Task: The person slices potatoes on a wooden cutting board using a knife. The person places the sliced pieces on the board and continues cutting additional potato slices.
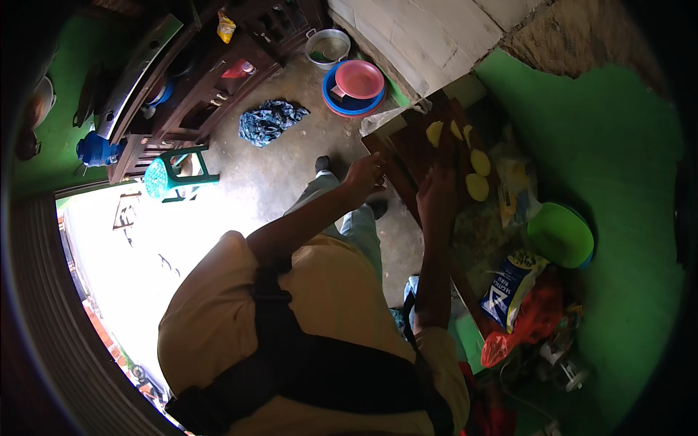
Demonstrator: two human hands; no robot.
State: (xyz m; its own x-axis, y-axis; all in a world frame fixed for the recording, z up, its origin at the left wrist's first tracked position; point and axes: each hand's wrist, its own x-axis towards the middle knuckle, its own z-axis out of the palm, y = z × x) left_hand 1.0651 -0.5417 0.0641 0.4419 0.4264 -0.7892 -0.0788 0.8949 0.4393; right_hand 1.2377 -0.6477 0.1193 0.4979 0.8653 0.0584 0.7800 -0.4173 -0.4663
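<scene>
My left hand (pixel 364 177) is raised at the near-left edge of the wooden table (pixel 402 192), its fingers curled. Whether anything sits between those fingers is too dark to see. My right hand (pixel 436 191) reaches over a dark brown wooden surface (pixel 417 150) on the table, and shadow hides what its fingers touch. Just right of it lie two flat, rounded yellow pieces, one (pixel 480 162) above the other (pixel 477 187). Farther up are a half-moon yellow piece (pixel 434 133) and two narrower ones (pixel 457 131). They resemble dough, but I cannot tell for certain.
Along the green wall stand a clear plastic bag (pixel 515 191), a green bowl (pixel 560 235), a blue-and-white flour packet (pixel 510 289) and a red plastic bag (pixel 537 313). On the floor are basins (pixel 360 80), a metal pot (pixel 327 48), a patterned cloth (pixel 271 122) and a green stool (pixel 174 174).
</scene>
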